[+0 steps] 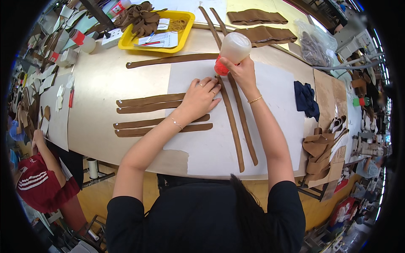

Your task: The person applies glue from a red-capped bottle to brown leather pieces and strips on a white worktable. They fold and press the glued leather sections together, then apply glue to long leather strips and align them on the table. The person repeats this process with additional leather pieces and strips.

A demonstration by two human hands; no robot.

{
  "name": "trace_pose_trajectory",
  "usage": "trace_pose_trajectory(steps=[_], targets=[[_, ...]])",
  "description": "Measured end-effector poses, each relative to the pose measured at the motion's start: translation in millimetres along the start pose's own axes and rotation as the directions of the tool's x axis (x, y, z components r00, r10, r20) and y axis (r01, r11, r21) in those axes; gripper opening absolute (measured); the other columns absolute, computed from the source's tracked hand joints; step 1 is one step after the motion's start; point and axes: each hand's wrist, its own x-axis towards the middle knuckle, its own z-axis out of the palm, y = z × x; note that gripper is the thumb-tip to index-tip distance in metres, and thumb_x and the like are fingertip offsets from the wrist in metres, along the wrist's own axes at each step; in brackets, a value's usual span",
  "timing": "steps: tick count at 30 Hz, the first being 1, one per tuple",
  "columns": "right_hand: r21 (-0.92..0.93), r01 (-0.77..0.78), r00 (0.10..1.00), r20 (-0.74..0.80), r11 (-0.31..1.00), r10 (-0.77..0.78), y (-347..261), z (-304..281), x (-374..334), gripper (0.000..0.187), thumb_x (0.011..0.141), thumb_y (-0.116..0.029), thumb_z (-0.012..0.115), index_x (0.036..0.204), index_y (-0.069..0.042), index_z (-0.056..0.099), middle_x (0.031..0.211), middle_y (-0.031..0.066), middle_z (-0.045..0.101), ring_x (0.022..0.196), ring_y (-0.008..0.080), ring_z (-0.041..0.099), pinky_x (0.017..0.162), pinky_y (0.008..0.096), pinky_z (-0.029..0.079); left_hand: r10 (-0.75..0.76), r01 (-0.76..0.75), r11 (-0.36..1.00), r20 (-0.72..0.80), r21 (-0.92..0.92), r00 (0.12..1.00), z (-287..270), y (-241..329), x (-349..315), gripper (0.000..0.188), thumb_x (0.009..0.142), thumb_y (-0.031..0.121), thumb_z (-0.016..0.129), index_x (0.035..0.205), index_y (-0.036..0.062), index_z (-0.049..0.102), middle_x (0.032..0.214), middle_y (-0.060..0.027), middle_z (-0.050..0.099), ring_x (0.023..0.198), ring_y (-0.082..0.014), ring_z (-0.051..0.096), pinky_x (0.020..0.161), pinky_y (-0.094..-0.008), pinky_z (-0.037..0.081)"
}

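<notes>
My right hand (243,75) is closed around a squeeze bottle (235,45) with a pale translucent body and a red band and cap. The bottle is tipped over, its nozzle pointing down close to the upper end of a long brown strip (231,122). Fingers spread, my left hand (198,99) lies palm down on the white sheet (278,101), its fingertips beside that same strip end. A second long strip (247,130) runs alongside under the right wrist. Several shorter brown strips (147,101) reach beneath my left hand and forearm.
A yellow tray (190,26) at the back left holds brown pieces, paper, pens and rubber bands. Wide brown bands (270,36) and a plastic bag (316,44) lie at the back right. Dark blue cloth (306,100) sits to the right. A person in red (42,181) is at the left.
</notes>
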Motion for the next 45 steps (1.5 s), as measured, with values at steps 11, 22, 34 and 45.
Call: trace_pose_trajectory(steps=[11, 22, 34, 45], targets=[[-0.12, 0.07, 0.991, 0.12, 0.99, -0.056, -11, 11, 9, 0.056, 0.069, -0.046, 0.08, 0.097, 0.0, 0.063, 0.084, 0.013, 0.069, 0.076, 0.0244, 0.068, 0.068, 0.0329, 0.053, -0.004, 0.004, 1.0, -0.065, -0.006, 0.998, 1, 0, -1, 0.039, 0.082, 0.029, 0.065, 0.112, 0.0041, 0.062, 0.118, -0.0092, 0.057, 0.115, -0.0237, 0.05, 0.094, -0.0421, 0.037], [-0.19, 0.086, 0.994, 0.087, 0.978, -0.071, -2, -2, 5, 0.059, 0.069, -0.044, 0.081, 0.1, 0.002, 0.062, 0.086, 0.0138, 0.07, 0.077, 0.024, 0.069, 0.068, 0.0321, 0.054, -0.019, 0.018, 1.0, -0.027, -0.022, 0.999, 1, 0, -1, 0.04, 0.083, 0.028, 0.064, 0.115, 0.005, 0.06, 0.121, -0.0092, 0.055, 0.118, -0.0235, 0.048, 0.096, -0.0414, 0.036], [-0.137, 0.05, 0.998, 0.032, 0.989, -0.046, 1, 2, 3, 0.057, 0.072, -0.043, 0.08, 0.1, 0.003, 0.061, 0.084, 0.0154, 0.07, 0.075, 0.0241, 0.069, 0.067, 0.0325, 0.054, -0.008, 0.007, 0.999, -0.026, -0.037, 1.0, 1, -2, -1, 0.04, 0.082, 0.028, 0.065, 0.115, 0.0053, 0.06, 0.119, -0.0086, 0.055, 0.118, -0.0234, 0.048, 0.095, -0.0406, 0.037], [-0.129, -0.009, 1.0, -0.002, 0.992, 0.009, 4, -3, -1, 0.06, 0.072, -0.046, 0.078, 0.1, 0.004, 0.06, 0.085, 0.016, 0.07, 0.078, 0.0248, 0.07, 0.069, 0.0326, 0.054, -0.015, 0.016, 0.996, 0.013, -0.09, 1.0, -5, -5, 0, 0.035, 0.085, 0.027, 0.062, 0.112, 0.0044, 0.063, 0.122, -0.0096, 0.056, 0.119, -0.0234, 0.048, 0.097, -0.0394, 0.037]])
